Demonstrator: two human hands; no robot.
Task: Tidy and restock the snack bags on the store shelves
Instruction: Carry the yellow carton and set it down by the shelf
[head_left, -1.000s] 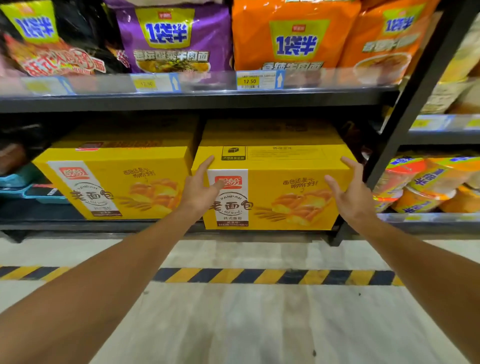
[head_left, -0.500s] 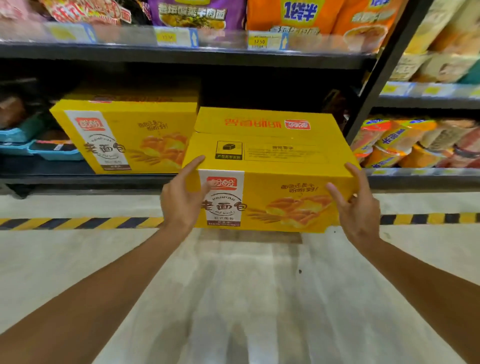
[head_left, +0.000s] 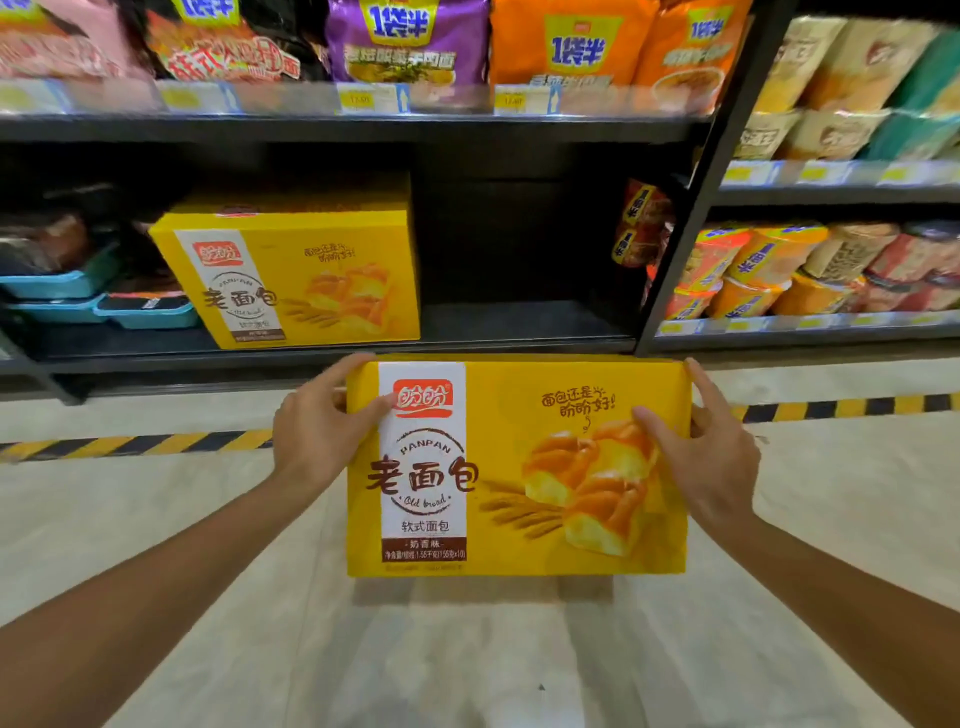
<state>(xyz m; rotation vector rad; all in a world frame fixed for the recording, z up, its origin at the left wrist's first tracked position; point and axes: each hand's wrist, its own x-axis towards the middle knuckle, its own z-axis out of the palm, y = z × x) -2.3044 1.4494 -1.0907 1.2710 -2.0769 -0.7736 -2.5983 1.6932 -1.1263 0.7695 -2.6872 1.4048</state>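
Two hands, left hand (head_left: 317, 431) and right hand (head_left: 711, 457), grip yellow cardboard bread box (head_left: 519, 467) by upper corners only; unsupported underside risks slipping floorward.

Yellow bread box (head_left: 519, 467): printed face toward camera, held level above the floor, clear of the bottom shelf (head_left: 519, 327). Matching box (head_left: 291, 275) stands on that shelf, left.

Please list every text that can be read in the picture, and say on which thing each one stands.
"PANPAN", "Old bread", "老面包", "软式面包": held yellow box
"老面包": yellow box on the shelf
"1袋半": purple bag
"1袋半": orange bag
Price tags: blurred, unreadable
Cup labels: too blurred
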